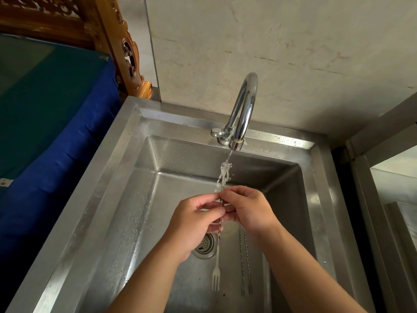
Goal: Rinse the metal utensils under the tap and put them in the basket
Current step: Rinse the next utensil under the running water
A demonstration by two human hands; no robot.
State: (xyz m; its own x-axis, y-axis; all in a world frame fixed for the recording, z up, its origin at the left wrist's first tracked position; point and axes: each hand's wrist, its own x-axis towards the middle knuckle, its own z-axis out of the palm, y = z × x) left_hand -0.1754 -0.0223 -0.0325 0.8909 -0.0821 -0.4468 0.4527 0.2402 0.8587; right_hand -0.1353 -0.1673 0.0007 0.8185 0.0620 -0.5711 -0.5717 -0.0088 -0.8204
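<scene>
A long thin metal fork (217,263) with a twisted handle hangs tines down over the sink. My left hand (194,224) and my right hand (248,208) both pinch its handle near the top. Water from the chrome tap (242,109) falls onto the handle's upper end, just above my fingers. Two more long twisted metal forks (244,263) lie side by side on the sink floor, below my right wrist, tines toward me. No basket is in view.
The steel sink (126,177) has a round drain strainer (206,245) partly hidden by my left hand. A blue and green cloth-covered surface (45,109) lies to the left, with carved wooden furniture (126,46) behind it. A steel shelf frame (383,177) stands at the right.
</scene>
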